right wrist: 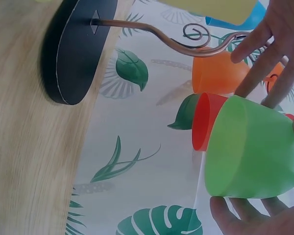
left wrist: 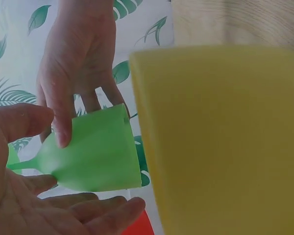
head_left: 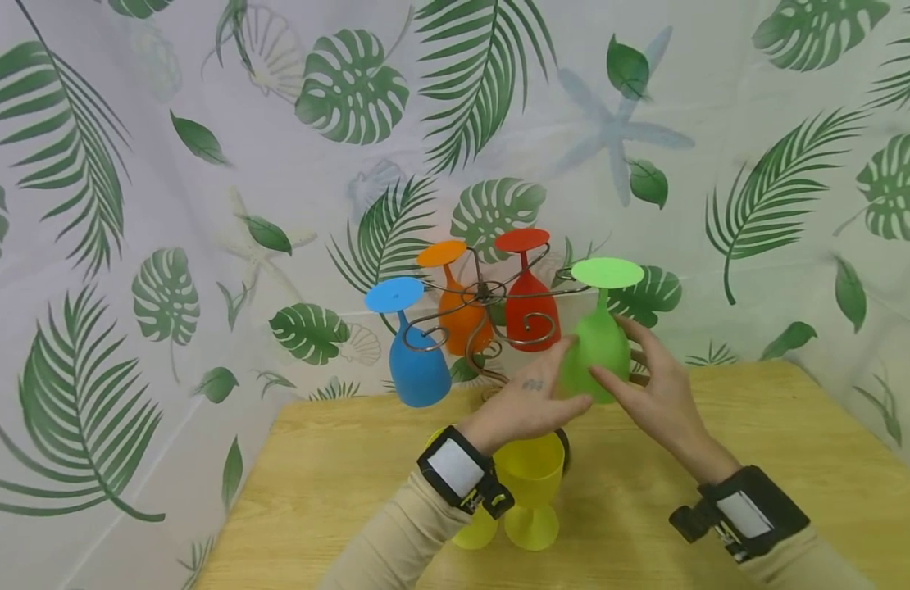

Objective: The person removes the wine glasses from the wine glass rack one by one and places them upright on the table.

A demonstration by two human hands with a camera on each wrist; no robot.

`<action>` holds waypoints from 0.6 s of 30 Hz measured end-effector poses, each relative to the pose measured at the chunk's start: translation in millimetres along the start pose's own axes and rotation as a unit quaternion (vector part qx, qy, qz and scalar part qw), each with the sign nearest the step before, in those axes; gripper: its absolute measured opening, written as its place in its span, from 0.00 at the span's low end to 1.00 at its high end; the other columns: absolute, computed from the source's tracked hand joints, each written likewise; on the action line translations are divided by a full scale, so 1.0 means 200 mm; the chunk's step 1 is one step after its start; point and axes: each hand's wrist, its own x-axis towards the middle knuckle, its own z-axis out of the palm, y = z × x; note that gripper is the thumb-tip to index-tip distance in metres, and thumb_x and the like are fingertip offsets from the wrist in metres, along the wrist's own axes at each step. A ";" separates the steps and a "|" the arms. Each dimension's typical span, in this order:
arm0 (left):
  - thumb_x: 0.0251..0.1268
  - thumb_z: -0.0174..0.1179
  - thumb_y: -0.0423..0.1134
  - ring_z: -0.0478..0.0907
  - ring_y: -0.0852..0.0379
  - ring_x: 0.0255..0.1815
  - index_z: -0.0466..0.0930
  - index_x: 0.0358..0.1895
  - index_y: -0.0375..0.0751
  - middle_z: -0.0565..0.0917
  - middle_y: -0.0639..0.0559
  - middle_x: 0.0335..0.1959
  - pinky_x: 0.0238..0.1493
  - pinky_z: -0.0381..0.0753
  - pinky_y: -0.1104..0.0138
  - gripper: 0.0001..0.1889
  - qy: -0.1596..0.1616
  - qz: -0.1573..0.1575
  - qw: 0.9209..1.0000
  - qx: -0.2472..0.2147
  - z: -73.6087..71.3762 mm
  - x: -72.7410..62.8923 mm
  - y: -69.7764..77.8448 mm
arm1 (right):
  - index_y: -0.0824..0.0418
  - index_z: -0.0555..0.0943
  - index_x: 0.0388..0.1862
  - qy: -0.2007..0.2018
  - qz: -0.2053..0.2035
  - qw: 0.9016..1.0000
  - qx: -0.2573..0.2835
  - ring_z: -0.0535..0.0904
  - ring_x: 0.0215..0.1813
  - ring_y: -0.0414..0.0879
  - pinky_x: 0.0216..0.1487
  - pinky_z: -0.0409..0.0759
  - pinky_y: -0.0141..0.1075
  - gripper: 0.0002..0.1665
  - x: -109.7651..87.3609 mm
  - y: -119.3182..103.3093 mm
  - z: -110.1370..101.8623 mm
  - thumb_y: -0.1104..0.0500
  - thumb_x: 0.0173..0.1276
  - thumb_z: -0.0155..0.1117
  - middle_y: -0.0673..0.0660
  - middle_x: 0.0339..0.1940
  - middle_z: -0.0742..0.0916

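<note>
A green plastic goblet [head_left: 604, 340] hangs upside down, its foot uppermost, at the right arm of a metal wire rack [head_left: 484, 292]. My right hand [head_left: 665, 397] holds its bowl from the right, the thumb on the near side and the fingers round the far side. From the left my left hand [head_left: 525, 401] reaches to the same bowl. In the left wrist view the left fingers [left wrist: 103, 213] stretch fairly straight alongside the green bowl [left wrist: 100, 156]. The right wrist view shows its open rim [right wrist: 225, 147] between both hands.
Blue [head_left: 420, 365], orange [head_left: 462, 319] and red [head_left: 531, 311] goblets hang upside down on the rack. Below my left forearm, yellow goblets [head_left: 532, 475] stand upright on the wooden table [head_left: 337, 483]. The rack's black base [right wrist: 76, 54] rests on it. A leaf-printed cloth [head_left: 241, 164] rises behind.
</note>
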 end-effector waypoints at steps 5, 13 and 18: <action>0.75 0.58 0.49 0.71 0.51 0.71 0.48 0.82 0.48 0.67 0.44 0.76 0.68 0.76 0.59 0.39 0.010 0.010 1.000 -0.011 0.02 -0.02 0.00 | 0.66 0.63 0.78 -0.013 -0.001 1.000 -0.004 0.78 0.60 0.76 0.46 0.85 0.60 0.42 -0.04 -0.01 -0.03 0.61 0.69 0.70 0.70 0.74 0.72; 0.76 0.57 0.46 0.74 0.50 0.69 0.54 0.78 0.47 0.68 0.43 0.75 0.64 0.79 0.61 0.33 0.036 0.040 0.998 -0.013 0.05 -0.03 0.00 | 0.66 0.63 0.78 -0.017 -0.016 1.000 -0.003 0.78 0.60 0.76 0.48 0.84 0.61 0.43 -0.08 -0.03 -0.06 0.64 0.67 0.71 0.70 0.74 0.72; 0.76 0.58 0.44 0.74 0.48 0.69 0.55 0.78 0.48 0.68 0.44 0.76 0.60 0.80 0.65 0.33 0.047 0.064 0.997 -0.018 0.05 -0.03 0.01 | 0.64 0.64 0.79 -0.019 -0.016 1.000 0.000 0.79 0.60 0.74 0.49 0.84 0.60 0.44 -0.11 -0.05 -0.09 0.64 0.66 0.72 0.69 0.75 0.72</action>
